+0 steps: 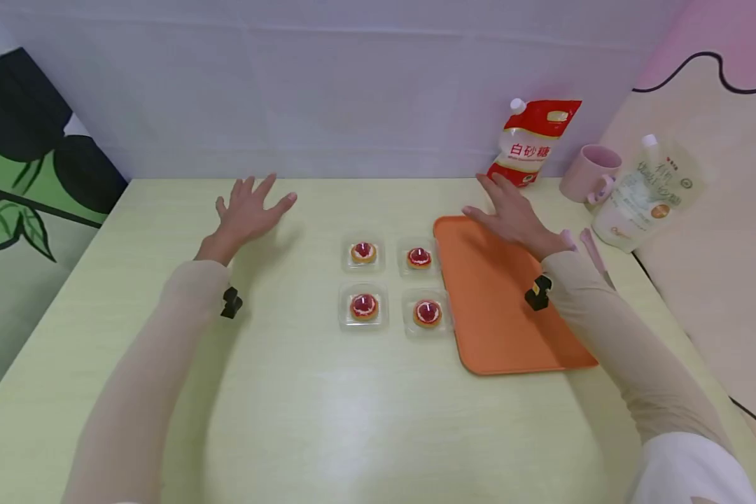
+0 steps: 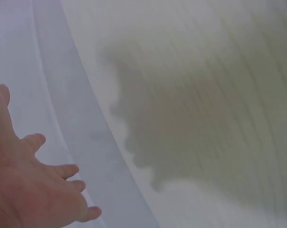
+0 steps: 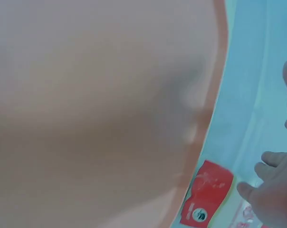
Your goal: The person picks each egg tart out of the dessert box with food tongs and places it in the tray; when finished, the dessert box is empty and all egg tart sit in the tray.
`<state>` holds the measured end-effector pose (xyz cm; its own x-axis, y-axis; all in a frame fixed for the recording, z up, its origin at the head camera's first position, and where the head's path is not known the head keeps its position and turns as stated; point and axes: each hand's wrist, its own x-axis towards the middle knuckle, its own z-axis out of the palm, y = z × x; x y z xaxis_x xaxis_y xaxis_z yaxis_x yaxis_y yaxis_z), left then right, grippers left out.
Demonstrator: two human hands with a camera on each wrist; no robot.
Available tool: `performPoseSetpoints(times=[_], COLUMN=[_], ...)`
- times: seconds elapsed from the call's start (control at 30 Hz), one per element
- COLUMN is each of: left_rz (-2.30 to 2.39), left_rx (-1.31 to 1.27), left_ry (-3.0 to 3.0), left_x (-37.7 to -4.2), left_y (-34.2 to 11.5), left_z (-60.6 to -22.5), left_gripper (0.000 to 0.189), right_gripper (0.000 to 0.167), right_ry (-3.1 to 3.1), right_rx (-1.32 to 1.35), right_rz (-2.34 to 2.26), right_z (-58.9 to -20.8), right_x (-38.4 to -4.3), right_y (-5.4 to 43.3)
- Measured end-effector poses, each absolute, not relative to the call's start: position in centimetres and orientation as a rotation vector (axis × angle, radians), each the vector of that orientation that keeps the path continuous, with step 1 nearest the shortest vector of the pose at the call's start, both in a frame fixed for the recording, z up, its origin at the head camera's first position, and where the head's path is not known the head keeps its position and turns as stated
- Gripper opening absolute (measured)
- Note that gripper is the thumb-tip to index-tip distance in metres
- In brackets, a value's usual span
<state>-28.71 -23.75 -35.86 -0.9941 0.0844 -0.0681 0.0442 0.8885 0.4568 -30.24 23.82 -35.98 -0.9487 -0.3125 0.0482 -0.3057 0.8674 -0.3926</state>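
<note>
A person's left hand and right hand hover, fingers spread, above a pale wood-grain tabletop, the latter over an orange rectangular tray at right; seemingly light, stiff plastic, it should lift best by opposite rims.

Four tarts, one tray

Table, orange tray, boxed tarts, mug, pouches

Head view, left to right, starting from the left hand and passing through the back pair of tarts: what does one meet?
Left hand → back left tart → back right tart → red-and-white bag → pink mug → pale pouch
</note>
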Motion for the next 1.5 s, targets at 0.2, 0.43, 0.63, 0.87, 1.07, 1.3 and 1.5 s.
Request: performPoseSetpoints(times=[0.2, 0.43, 0.63, 0.87, 1.07, 1.3, 1.5], left_rz=[0.755, 0.995, 1.145, 1.248, 1.257, 1.216, 1.195], left_rx=[0.235, 0.324, 0.365, 0.423, 0.488, 0.567, 0.619], left_ry=[2.867, 2.678, 2.498, 2.385, 2.321, 2.316, 2.33], left_x=[-28.8, -28.8, -28.5, -28.0, -28.0, -27.6, -27.3], left_y=[-22.3, -20.0, -18.9, -18.6, -18.4, -18.5, -18.2], left_z=[-36.1, -36.2, -36.6, -37.6, -38.2, -38.8, -39.2], left_gripper=[0.088, 0.07, 0.059, 0.055, 0.057, 0.061, 0.072], right_gripper=[0.079, 0.073, 0.07, 0.067, 0.064, 0.066, 0.064], right_ry=[2.974, 2.941, 2.839, 2.733, 2.659, 2.567, 2.545], right_rx=[-0.584, -0.623, -0.68, -0.797, -0.976, -1.02, -1.066], right_rz=[-0.694, -0.718, -0.822, -0.775, -0.673, -0.565, -0.475], right_z=[-35.1, -34.2, -33.6, -33.2, -33.1, -33.2, -33.5], right_x=[-30.1, -30.1, -30.0, -29.7, -28.7, -27.7, -27.2], right_y=[22.1, 19.4, 17.2, 14.1, 11.5, 9.0, 7.9])
